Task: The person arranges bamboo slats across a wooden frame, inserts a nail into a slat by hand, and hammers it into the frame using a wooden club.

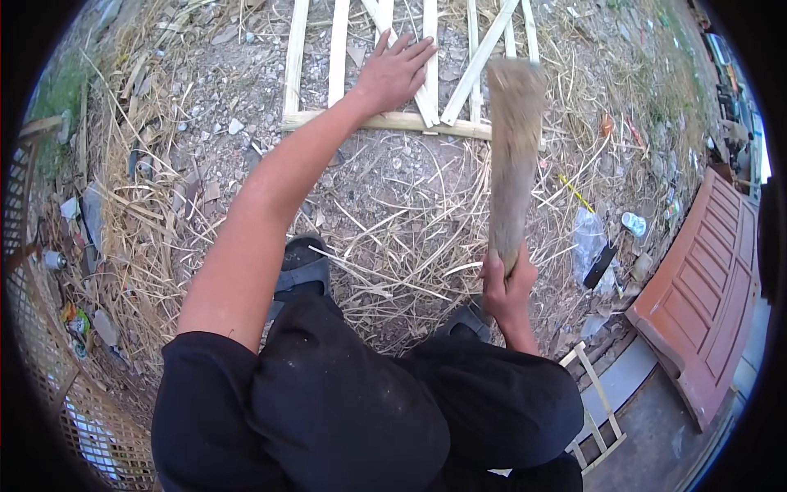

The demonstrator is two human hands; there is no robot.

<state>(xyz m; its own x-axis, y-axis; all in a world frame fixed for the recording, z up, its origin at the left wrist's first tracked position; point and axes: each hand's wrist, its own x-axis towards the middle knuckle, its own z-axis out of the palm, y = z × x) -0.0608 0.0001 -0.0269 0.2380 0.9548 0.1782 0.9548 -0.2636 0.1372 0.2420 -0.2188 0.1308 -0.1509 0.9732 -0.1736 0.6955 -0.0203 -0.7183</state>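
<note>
My left arm reaches forward, and my left hand (395, 75) lies with fingers stretched out over the pale slats of a wooden frame (393, 121) on the ground. A diagonal slat (424, 102) runs out from under that hand toward the frame's near crosspiece. My right hand (508, 291) is closed around the narrow end of a thick, rough wooden club (515, 156). The club points away from me, and its broad far end is raised near the frame's right side, slightly blurred. Whether the club touches the frame I cannot tell.
Dry straw (402, 238) and stones cover the ground between my sandals (305, 271). At the right lie a clear plastic bag (587, 238), a crushed cup (633, 223) and a reddish-brown panelled door (697, 287). A wooden lattice (82, 410) stands along the left.
</note>
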